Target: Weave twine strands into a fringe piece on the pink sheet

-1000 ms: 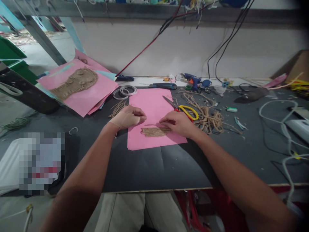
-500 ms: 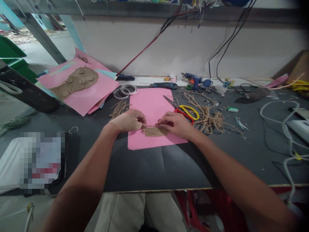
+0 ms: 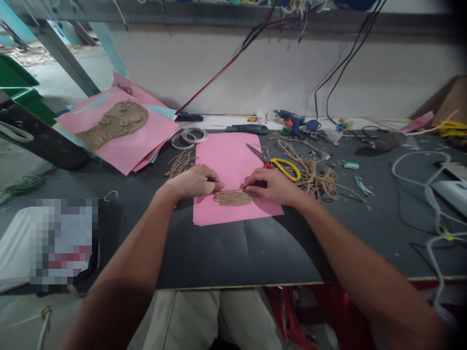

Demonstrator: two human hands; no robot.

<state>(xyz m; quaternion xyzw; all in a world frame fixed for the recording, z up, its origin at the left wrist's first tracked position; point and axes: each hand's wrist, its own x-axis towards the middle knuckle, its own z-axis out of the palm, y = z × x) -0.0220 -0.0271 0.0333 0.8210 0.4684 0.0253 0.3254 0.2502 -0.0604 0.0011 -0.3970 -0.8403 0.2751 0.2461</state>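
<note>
A pink sheet lies on the dark table, with a band of brown twine rows across its lower half. At the band's upper left edge, my left hand has its fingers pinched on a thin twine strand. My right hand pinches the same strand at the upper right edge. Scissors with red and yellow handles lie beyond my right hand, which partly hides the red handle. Short cut twine pieces are scattered beyond my left wrist.
Loose tangled twine lies to the right. Toward the back are a cutter, white rings and a blue glue gun. Pink sheets with a twine piece lie at the left, a white cable at the right.
My right hand has shifted slightly to the right along the strand, covering more of the red scissor handle. My left hand has barely moved.
</note>
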